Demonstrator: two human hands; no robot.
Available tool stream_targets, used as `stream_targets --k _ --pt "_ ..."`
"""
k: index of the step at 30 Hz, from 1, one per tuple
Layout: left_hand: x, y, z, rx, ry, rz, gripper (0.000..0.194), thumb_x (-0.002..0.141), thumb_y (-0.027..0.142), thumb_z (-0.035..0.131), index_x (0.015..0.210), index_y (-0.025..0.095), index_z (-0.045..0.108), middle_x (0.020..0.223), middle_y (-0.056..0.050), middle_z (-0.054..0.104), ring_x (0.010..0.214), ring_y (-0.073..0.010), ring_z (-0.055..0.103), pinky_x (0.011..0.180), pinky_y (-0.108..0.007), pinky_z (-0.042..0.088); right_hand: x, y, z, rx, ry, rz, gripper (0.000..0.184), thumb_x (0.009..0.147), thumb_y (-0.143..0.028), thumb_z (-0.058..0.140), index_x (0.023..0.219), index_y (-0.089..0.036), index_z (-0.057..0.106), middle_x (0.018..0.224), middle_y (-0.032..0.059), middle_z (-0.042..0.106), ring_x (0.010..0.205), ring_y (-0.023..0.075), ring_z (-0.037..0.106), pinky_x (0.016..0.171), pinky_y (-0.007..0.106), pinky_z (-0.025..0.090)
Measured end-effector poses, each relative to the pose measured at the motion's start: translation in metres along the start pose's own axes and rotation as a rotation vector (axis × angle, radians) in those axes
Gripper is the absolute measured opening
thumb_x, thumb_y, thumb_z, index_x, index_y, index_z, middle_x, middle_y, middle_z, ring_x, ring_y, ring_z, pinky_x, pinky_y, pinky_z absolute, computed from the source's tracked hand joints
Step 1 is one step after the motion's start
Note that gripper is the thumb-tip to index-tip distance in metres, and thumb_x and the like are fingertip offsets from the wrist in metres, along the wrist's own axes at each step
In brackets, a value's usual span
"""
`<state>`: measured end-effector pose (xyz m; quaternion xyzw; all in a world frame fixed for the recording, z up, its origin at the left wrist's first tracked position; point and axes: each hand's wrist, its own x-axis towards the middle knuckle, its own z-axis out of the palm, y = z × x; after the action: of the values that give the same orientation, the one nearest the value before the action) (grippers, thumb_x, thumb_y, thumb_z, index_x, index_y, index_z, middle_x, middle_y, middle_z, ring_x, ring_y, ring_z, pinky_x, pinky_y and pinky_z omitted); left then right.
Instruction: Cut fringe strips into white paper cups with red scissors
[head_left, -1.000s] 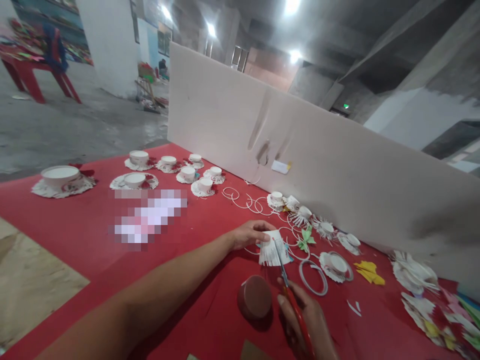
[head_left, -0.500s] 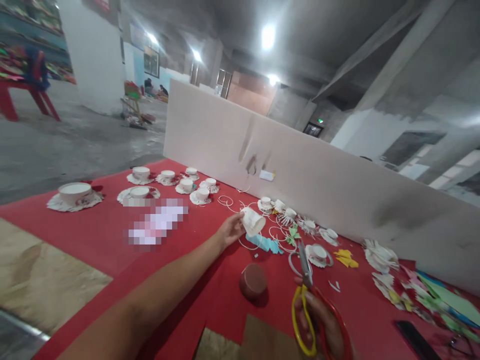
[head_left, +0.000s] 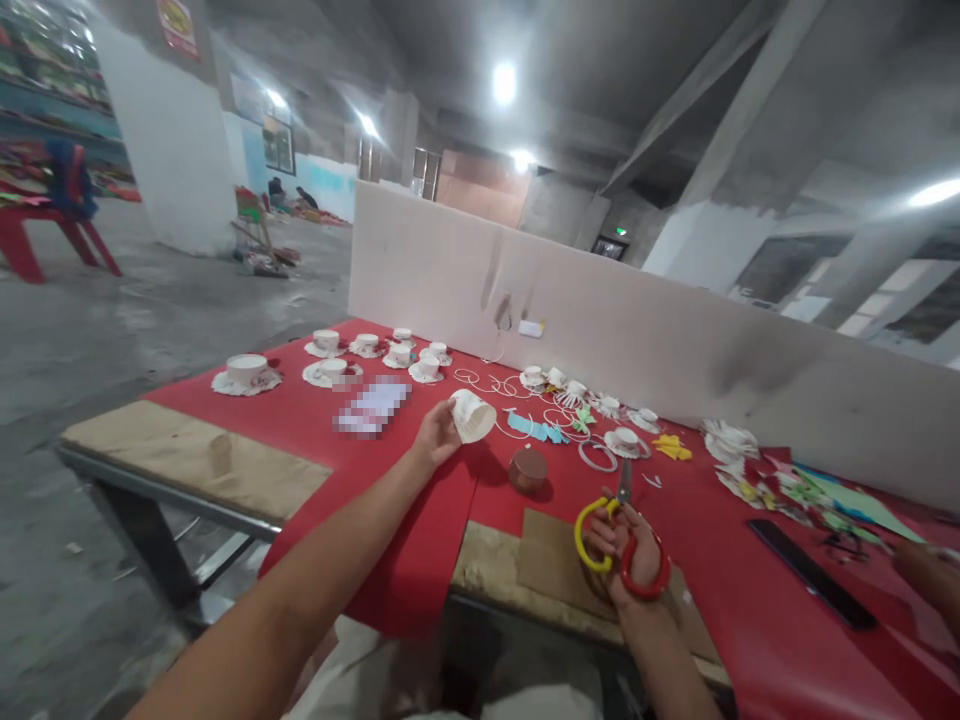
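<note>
My left hand (head_left: 437,432) is closed on a white paper cup (head_left: 472,417), raised over the red-covered table and tilted with its wide end to the right. Scissors (head_left: 625,485) with one yellow and one red handle rest in my right hand (head_left: 621,545), blades pointing away from me. A round brown block or container (head_left: 528,470) stands on the table between my hands. Beyond it lie a blue paper strip (head_left: 529,427), thin white rings (head_left: 559,410) and a thicker grey-white ring (head_left: 598,456).
Several cut-paper cups with frilled brims, one a large one (head_left: 247,372), stand at left and along the white board (head_left: 630,310). Right are a yellow paper piece (head_left: 672,447), a dark phone (head_left: 814,572) and part of another person's arm (head_left: 930,580). Brown cardboard (head_left: 559,555) lies near the front edge.
The scissors have come away from the cup and drawn back toward me. My left hand has lifted the cup and turned it. The view has pulled back, showing the table's front edge.
</note>
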<state>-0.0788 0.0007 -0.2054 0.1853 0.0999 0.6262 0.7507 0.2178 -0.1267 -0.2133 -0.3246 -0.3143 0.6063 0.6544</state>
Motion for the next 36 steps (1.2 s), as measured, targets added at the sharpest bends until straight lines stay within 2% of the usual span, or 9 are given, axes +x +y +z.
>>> stream_targets --k 4,11,18,22,27,36 --pt "0.0 0.005 0.001 -0.015 -0.015 0.044 0.017 0.076 0.02 0.053 0.088 0.013 0.064 0.079 -0.007 0.071 0.074 -0.0209 0.067 0.074 -0.034 0.051 0.004 0.008 -0.006 0.057 -0.02 -0.112 0.027 0.089 -0.04 0.047 0.088 -0.015 0.055 0.059 -0.0081 0.048 0.037 0.0013 0.036 0.033 0.014 0.03" --pt "0.002 0.006 0.002 -0.028 -0.05 0.029 0.018 0.076 0.019 0.054 0.089 0.012 0.063 0.078 -0.008 0.071 0.074 -0.0204 0.067 0.074 -0.033 0.051 0.004 0.022 0.012 -0.016 -0.03 -0.206 0.026 0.088 -0.037 0.05 0.103 -0.016 0.054 0.07 -0.0048 0.056 0.041 0.003 0.043 0.038 0.017 0.038" --pt "0.004 0.003 -0.002 -0.04 -0.078 0.014 0.02 0.075 0.02 0.055 0.092 0.011 0.062 0.082 -0.009 0.07 0.076 -0.0216 0.067 0.074 -0.034 0.051 0.003 0.02 0.012 -0.049 -0.013 -0.204 0.026 0.09 -0.038 0.047 0.097 -0.015 0.055 0.063 -0.0069 0.052 0.039 0.0026 0.042 0.035 0.016 0.035" --pt "0.005 0.006 -0.006 -0.061 -0.079 0.052 0.022 0.076 0.023 0.055 0.094 0.012 0.061 0.084 -0.008 0.07 0.08 -0.0208 0.066 0.076 -0.033 0.051 0.001 0.02 0.012 -0.051 -0.023 -0.176 0.03 0.09 -0.042 0.046 0.091 -0.014 0.057 0.062 -0.0065 0.052 0.039 0.0026 0.042 0.035 0.015 0.034" --pt "0.009 0.014 -0.009 -0.095 -0.077 0.113 0.021 0.077 0.024 0.053 0.095 0.015 0.061 0.082 -0.005 0.07 0.079 -0.0184 0.066 0.078 -0.031 0.05 -0.001 0.023 0.014 -0.093 -0.019 -0.175 0.027 0.09 -0.039 0.047 0.091 -0.014 0.057 0.064 -0.006 0.054 0.04 0.0025 0.043 0.034 0.015 0.034" --pt "0.01 0.016 -0.009 -0.097 -0.078 0.11 0.023 0.078 0.025 0.051 0.097 0.015 0.06 0.082 -0.005 0.07 0.078 -0.0187 0.065 0.077 -0.031 0.05 0.003 0.025 0.006 -0.135 0.012 -0.186 0.029 0.09 -0.041 0.046 0.09 -0.014 0.057 0.059 -0.0076 0.051 0.038 0.0025 0.042 0.034 0.016 0.035"
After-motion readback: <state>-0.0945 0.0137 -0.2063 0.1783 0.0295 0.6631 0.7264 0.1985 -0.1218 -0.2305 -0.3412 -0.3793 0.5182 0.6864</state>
